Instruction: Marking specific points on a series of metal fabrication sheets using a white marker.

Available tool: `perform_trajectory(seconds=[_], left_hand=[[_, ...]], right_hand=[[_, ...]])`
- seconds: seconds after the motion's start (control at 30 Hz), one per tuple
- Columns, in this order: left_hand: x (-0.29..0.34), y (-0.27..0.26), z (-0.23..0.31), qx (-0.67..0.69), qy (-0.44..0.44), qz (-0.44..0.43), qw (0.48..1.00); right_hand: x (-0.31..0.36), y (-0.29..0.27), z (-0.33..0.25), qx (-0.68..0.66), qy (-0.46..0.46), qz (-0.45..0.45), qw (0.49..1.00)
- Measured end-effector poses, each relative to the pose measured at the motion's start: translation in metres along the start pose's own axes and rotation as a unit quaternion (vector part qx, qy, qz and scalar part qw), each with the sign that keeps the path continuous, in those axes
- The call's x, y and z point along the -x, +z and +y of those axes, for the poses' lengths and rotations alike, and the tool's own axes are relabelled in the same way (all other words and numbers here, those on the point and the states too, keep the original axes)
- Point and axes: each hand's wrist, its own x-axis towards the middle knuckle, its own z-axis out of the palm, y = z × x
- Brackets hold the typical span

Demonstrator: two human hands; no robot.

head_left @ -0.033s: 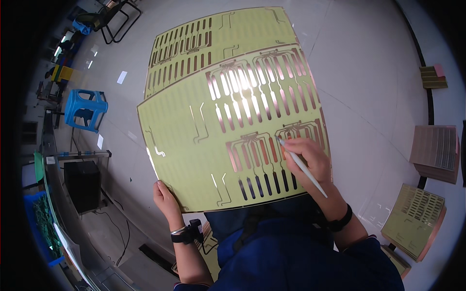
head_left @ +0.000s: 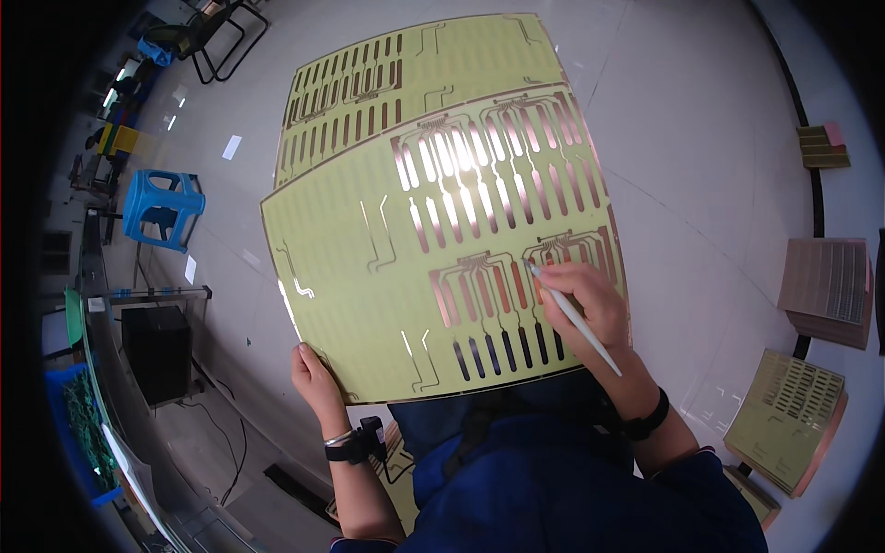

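Note:
A large yellow-green circuit board panel point(head_left: 341, 276) with shiny copper traces is held before me, its near edge against my body. My left hand point(head_left: 315, 380) is closed on its lower left edge, the thumb on top. My right hand point(head_left: 592, 304) pinches a pale, slim pen-shaped tool point(head_left: 579, 324). The tool's tip meets or hovers just over the fine traces on the panel's near right part; I cannot tell which. The fingers cover some of the copper strips there. A second similar panel point(head_left: 479, 60) shows beyond the far edge of the first, partly hidden by it.
On the right, a stack of similar panels point(head_left: 782, 447) and a stack of brownish sheets point(head_left: 827, 286) stand by the wall. To the left are a blue plastic stool point(head_left: 163, 208), a black box point(head_left: 155, 353) and loose cables point(head_left: 241, 442). A chair point(head_left: 217, 39) stands far left.

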Motion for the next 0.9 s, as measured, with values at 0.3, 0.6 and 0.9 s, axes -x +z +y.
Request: perform_trajectory(seconds=[0.3, 0.6, 0.9], left_hand=[[0.002, 0.002, 0.005, 0.007, -0.006, 0.003, 1.0], [0.001, 0.002, 0.006, -0.008, -0.005, 0.006, 1.0], [0.001, -0.001, 0.0, 0.02, -0.007, -0.002, 1.0]], right_hand=[[0.0, -0.001, 0.001, -0.007, 0.006, -0.006, 1.0], [-0.002, 0.004, 0.002, 0.03, -0.027, 0.016, 0.999], [-0.005, -0.007, -0.005, -0.019, 0.003, -0.009, 1.0]])
